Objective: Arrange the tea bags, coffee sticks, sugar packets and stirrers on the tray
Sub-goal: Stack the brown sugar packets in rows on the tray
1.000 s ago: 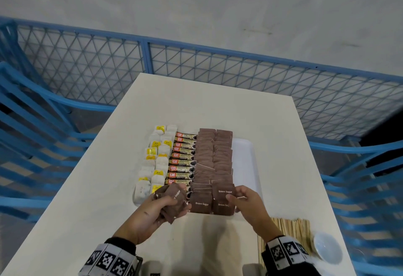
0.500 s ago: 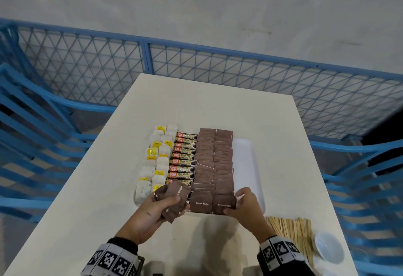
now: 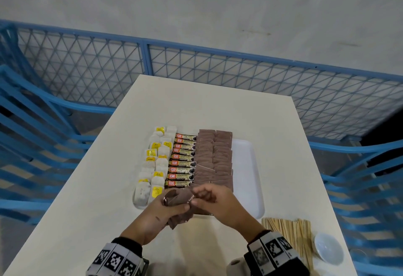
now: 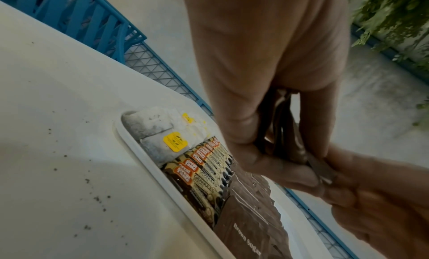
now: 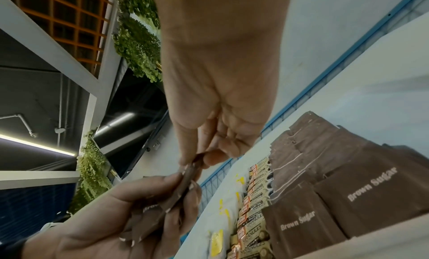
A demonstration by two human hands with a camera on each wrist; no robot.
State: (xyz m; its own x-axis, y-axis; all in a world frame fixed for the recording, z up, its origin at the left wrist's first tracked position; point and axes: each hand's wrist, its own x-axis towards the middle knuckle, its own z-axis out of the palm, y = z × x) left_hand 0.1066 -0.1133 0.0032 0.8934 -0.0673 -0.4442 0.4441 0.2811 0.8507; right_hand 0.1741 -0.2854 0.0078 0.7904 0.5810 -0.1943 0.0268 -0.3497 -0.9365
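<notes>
My left hand (image 3: 162,212) holds a spare bundle of brown sugar packets (image 3: 178,205) over the near edge of the tray (image 3: 246,166), at about 6 o'clock of the laid-out rows; I judge it is kept there as a feeding stock, close to the next free slot. The fingers are curled round the bundle, thumb pressing it flat, so the packets stand fanned and their upper edges are exposed. My right hand (image 3: 218,202) meets it from 3 o'clock: thumb and forefinger (image 5: 185,152) are nearly closed, pinching the top edge of one packet, the other fingers folded back. The pinched edge lies right between those two tips, touching both; the rest of that packet is hidden inside the left-hand bundle.

On the tray, tea bags (image 3: 152,166) fill the 9 o'clock column, coffee sticks (image 3: 182,162) the next, laid sugar packets (image 3: 213,160) the middle; the 3 o'clock strip is bare. The stirrers (image 3: 287,232) wait off-tray on the table (image 3: 207,105), at 4 o'clock, beside a small white bowl (image 3: 328,250).
</notes>
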